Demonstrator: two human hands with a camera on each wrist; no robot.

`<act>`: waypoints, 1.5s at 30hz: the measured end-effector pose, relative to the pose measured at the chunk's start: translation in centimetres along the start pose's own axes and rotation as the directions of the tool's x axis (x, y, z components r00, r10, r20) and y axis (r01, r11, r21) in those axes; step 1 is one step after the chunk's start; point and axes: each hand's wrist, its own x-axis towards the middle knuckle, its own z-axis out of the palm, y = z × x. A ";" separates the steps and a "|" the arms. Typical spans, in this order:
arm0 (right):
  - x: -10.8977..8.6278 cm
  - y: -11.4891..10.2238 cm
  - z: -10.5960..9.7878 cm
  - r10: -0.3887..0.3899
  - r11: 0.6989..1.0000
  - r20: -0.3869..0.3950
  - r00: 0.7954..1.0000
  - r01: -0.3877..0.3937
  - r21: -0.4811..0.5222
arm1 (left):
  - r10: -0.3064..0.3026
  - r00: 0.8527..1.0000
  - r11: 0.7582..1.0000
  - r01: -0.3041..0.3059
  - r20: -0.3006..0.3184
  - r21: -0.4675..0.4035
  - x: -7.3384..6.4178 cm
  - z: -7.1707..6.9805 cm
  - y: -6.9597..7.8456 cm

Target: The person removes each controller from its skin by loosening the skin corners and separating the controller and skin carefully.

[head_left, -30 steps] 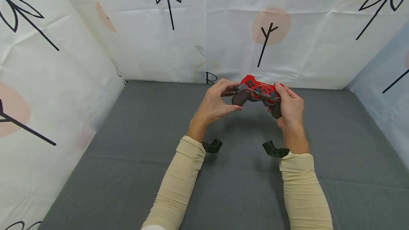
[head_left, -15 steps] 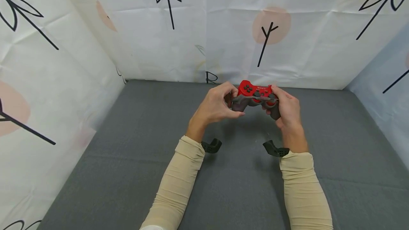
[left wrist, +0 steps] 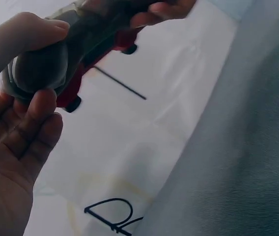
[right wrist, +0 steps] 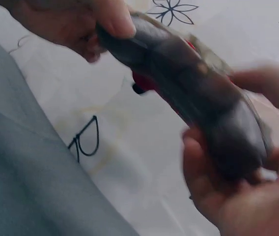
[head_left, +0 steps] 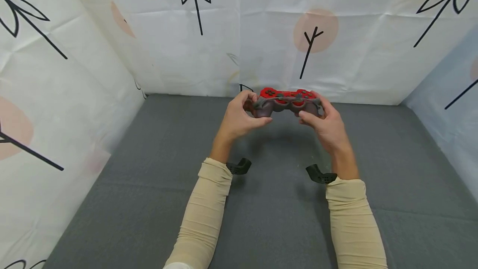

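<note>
A red and dark grey game controller is held up off the table, its underside grips tipped toward the head camera. My left hand pinches the left grip between thumb and fingers. At the other end, my right hand holds the right grip, thumb on the near face. The left wrist view shows the left thumb and fingers around the rounded dark grip. In the right wrist view the dark underside spans between both hands, and the right hand is blurred.
Dark grey cloth covers the table. White fabric walls with printed leaves and circles rise at the back and both sides. A black wrist mount sits on the left wrist, another on the right.
The controller has shifted left, levelled, and tilted so its red face shows less. The left hand has moved left with it. The right thumb has moved from the top face to the near grip.
</note>
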 end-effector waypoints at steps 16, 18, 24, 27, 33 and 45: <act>-0.2 0.4 -0.1 -0.046 0.975 -0.027 0.999 0.039 -0.219 | -0.073 0.997 0.996 0.074 0.007 -0.052 -0.3 -2.0 -0.3; -0.3 0.4 -0.3 -0.060 0.966 -0.030 0.998 0.051 -0.253 | -0.063 0.998 0.996 0.064 0.026 -0.058 -0.3 -1.9 -0.3; -0.5 0.5 -0.6 -0.119 0.936 -0.017 0.993 0.107 -0.336 | -0.058 0.997 0.996 0.060 0.043 -0.061 -0.2 -1.9 -0.5; -0.3 0.8 -0.2 -0.114 0.938 -0.010 0.993 0.105 -0.330 | -0.059 0.998 0.996 0.060 0.008 -0.072 -0.2 -1.9 -0.6; 0.2 1.3 0.1 -0.090 0.953 -0.077 0.993 0.063 -0.298 | -0.115 0.993 0.988 0.113 -0.020 -0.101 -0.1 -1.4 -0.9; 0.8 2.1 0.1 -0.092 0.911 -0.108 0.990 0.039 -0.411 | -0.331 0.943 0.935 0.330 0.012 -0.128 0.3 0.1 -2.0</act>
